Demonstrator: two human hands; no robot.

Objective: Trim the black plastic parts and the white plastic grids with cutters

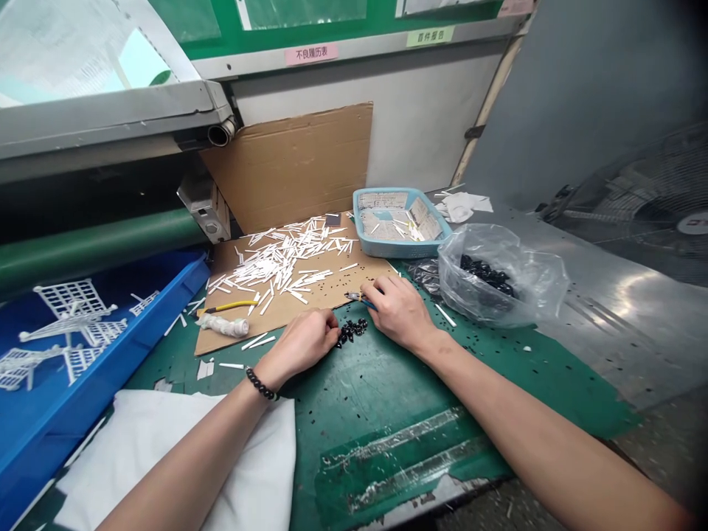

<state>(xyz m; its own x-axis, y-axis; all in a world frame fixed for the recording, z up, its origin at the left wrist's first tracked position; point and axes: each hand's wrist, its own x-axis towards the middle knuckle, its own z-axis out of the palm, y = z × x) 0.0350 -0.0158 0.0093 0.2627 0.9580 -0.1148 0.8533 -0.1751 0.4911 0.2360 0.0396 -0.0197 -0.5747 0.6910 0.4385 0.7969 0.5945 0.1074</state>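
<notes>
My right hand point(398, 311) is closed around a small blue-handled tool point(358, 299), whose metal tip points left over the cardboard sheet point(332, 284). My left hand point(300, 344) rests on the green mat point(376, 391), its curled fingertips at the edge of a small heap of black parts point(352, 332). Whether those fingers pinch a part is hidden. Many thin white plastic strips point(282, 262) lie scattered on the cardboard, with tiny black bits among them. A yellow-handled pair of pliers point(229, 306) and a wrapped white roll point(224, 325) lie at the sheet's left side.
A clear plastic bag of black parts point(492, 276) lies to the right, behind it a light blue tray of papers point(398, 223). A blue bin point(71, 346) holding white plastic grid pieces stands at the left, with a white cloth point(182, 461) near me.
</notes>
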